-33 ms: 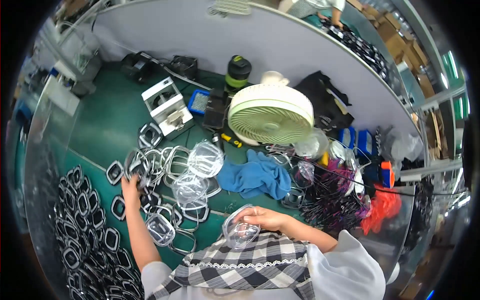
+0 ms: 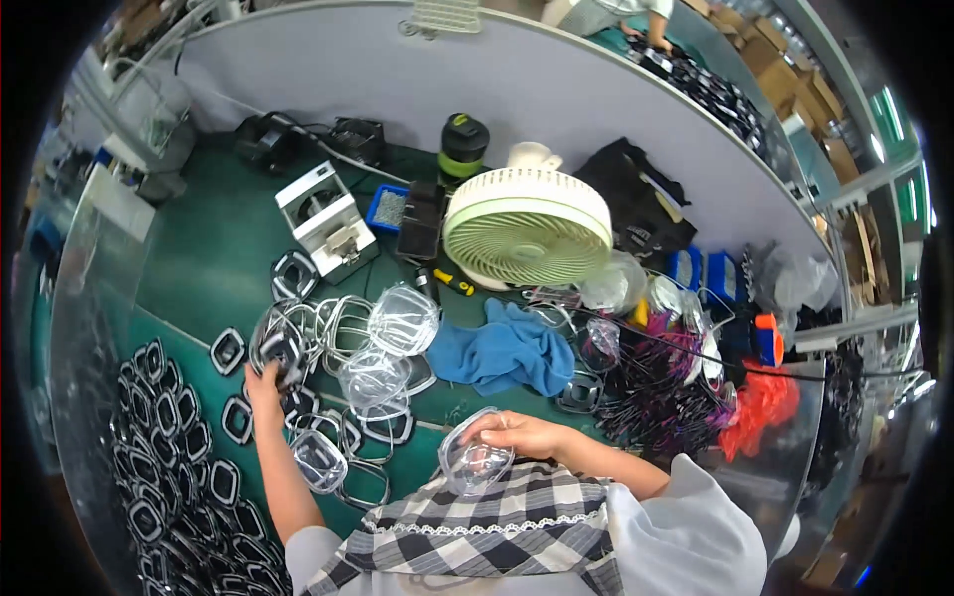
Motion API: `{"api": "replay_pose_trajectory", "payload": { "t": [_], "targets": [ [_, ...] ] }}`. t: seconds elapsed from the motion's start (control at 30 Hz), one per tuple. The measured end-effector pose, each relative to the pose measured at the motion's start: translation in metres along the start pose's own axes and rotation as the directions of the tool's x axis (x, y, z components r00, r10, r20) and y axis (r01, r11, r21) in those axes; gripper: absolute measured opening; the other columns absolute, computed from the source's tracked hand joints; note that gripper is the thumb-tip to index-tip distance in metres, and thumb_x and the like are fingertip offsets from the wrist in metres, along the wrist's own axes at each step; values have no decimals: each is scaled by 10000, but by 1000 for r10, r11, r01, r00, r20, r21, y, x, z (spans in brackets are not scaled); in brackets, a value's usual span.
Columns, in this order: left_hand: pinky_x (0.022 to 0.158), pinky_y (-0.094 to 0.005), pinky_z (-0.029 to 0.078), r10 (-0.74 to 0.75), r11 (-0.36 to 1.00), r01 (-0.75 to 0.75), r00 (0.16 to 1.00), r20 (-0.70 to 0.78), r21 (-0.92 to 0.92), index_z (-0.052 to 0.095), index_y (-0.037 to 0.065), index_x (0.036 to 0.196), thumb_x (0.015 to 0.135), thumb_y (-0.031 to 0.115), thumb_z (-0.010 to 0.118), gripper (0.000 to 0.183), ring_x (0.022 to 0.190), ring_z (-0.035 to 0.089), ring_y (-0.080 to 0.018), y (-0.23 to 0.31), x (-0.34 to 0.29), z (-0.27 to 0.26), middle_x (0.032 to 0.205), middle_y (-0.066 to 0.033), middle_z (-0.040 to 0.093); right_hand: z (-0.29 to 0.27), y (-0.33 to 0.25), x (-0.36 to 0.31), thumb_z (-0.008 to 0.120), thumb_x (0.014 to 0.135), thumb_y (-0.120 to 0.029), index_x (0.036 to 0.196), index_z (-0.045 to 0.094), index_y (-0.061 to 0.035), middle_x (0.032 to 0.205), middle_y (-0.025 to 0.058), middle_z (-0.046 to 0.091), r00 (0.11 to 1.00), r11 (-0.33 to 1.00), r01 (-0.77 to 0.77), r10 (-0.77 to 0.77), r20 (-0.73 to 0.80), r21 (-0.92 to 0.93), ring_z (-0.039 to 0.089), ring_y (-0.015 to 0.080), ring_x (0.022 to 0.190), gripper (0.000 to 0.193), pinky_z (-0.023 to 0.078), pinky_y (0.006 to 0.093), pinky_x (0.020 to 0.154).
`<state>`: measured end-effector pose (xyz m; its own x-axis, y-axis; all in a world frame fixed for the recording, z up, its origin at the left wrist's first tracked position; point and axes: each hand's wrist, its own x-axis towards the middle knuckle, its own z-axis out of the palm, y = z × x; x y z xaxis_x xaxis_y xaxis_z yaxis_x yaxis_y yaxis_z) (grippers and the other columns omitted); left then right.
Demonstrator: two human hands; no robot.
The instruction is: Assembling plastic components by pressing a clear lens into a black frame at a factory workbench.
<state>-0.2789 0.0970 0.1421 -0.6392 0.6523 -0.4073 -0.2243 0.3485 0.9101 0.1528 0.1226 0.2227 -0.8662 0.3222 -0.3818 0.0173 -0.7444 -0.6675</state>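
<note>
My left hand [image 2: 262, 379], its arm stretched forward, closes on the near side of a rounded black frame [image 2: 279, 348] among the cables. Close to my apron, my right hand [image 2: 509, 433] pinches a clear plastic cover [image 2: 471, 467] between thumb and fingers. Another black frame [image 2: 228, 351] lies just left of my left hand. White cables [image 2: 338, 323] are bunched to its right. Stacked clear covers [image 2: 404, 320] lie between my two hands, beyond them. A clear-covered frame [image 2: 319, 460] rests nearer to me.
Many black frames [image 2: 164, 447] are heaped at the left. A blue cloth [image 2: 505, 348] lies mid-table, with a pale green fan [image 2: 527, 233] behind it. A white bench device [image 2: 328, 223] stands farther left. Dark wires [image 2: 656, 397] and a red plastic bag [image 2: 763, 407] crowd the right.
The view has shifted slightly. My left hand has tilted the black frame so more of it shows. My right hand keeps the clear cover in place.
</note>
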Motion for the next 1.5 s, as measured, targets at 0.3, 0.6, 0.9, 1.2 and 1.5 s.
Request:
{"api": "replay_pose_trajectory", "payload": {
  "t": [0.3,0.6,0.9,1.2,1.5],
  "targets": [
    [914,-343,377,406,813,-232,883,-235,535,459,-55,1203,923,237,498,406,1039,510,-297,-90,-31,-13,1149,-200,537,8,5,-17,488,942,-342,1196,517,-7,859,72,649,992,993,116,-114,63,-28,619,151,868,421,426,285,829],
    [869,-359,420,525,698,-280,826,-204,659,523,-48,1175,935,218,434,369,998,563,-333,-94,-69,-32,1101,-224,585,-3,20,-41,527,922,-361,1020,517,-41,873,72,607,992,989,110,-104,-67,97,616,156,797,335,483,284,742],
    [613,-287,473,506,758,-349,848,-159,552,593,85,1129,941,224,473,263,675,637,-155,23,-145,31,767,-87,668,3,9,-19,502,939,-316,914,552,-21,1105,132,560,801,929,321,-370,-471,-184,579,219,981,300,467,372,839],
    [523,-188,350,348,934,-286,862,367,-215,529,-4,1179,953,546,273,647,624,461,-50,29,-218,106,770,2,563,55,-13,26,466,957,-201,1164,343,-47,1231,192,462,795,811,506,-571,-205,-293,643,222,791,286,542,298,660],
    [457,-192,310,411,881,-473,748,521,-16,572,-16,1134,923,591,300,697,496,412,-29,31,-226,94,579,37,465,72,-26,23,527,924,-149,1437,75,-115,923,146,609,790,789,418,-560,-248,-451,651,194,715,685,543,284,624]
  ]
}}
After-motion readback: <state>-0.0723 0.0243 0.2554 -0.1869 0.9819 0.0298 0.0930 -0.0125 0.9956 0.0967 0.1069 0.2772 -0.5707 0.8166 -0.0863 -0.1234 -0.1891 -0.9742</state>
